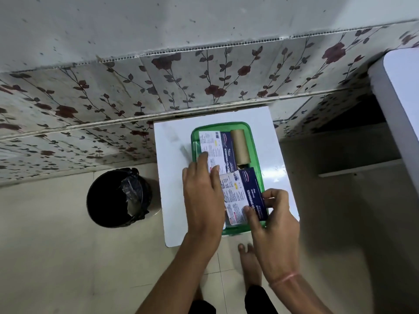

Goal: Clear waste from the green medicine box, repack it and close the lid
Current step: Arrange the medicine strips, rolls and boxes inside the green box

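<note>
Head view is showing the green box (255, 141) sitting open on a white table (172, 177), no lid in sight. The right hand (275, 225) is pinching the near carton (243, 196) at its 5 o'clock corner, thumb and fingers closing on it. The left hand (203, 193) is lying flat and unclenched, fingertips pressing the far carton (215, 150). Both cartons are looking light, stiff and crushable, so edges are probably the safest grip. Inside the box, a cardboard tube (240, 147) is lying at 1 o'clock beside the far carton. A black bin (118, 198) is standing at 9 o'clock on the floor.
</note>
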